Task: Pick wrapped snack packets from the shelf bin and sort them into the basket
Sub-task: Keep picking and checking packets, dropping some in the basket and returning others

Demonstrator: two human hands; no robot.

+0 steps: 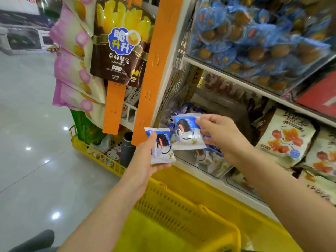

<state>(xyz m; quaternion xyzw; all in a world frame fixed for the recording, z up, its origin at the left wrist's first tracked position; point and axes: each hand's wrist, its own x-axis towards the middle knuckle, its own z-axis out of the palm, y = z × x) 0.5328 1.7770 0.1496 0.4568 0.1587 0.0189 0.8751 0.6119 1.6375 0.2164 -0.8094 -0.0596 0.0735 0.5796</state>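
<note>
My left hand (pixel 145 159) grips a blue-and-white wrapped snack packet (pixel 161 147) in front of the shelf. Just to its right, my right hand (pixel 221 135) pinches a second packet of the same kind (pixel 187 132) by its right edge. Both packets hover over the front of the clear shelf bin (pixel 205 160), which holds several more such packets. The yellow plastic basket (pixel 181 215) sits directly below my arms, its inside partly hidden by my forearms.
An orange hanging strip (pixel 154 70) with potato stick bags stands left of the bin. A second yellow basket (pixel 96 153) with goods sits on the floor to the left. Shelves above and to the right carry blue egg packs and orange-printed snack bags (pixel 287 137).
</note>
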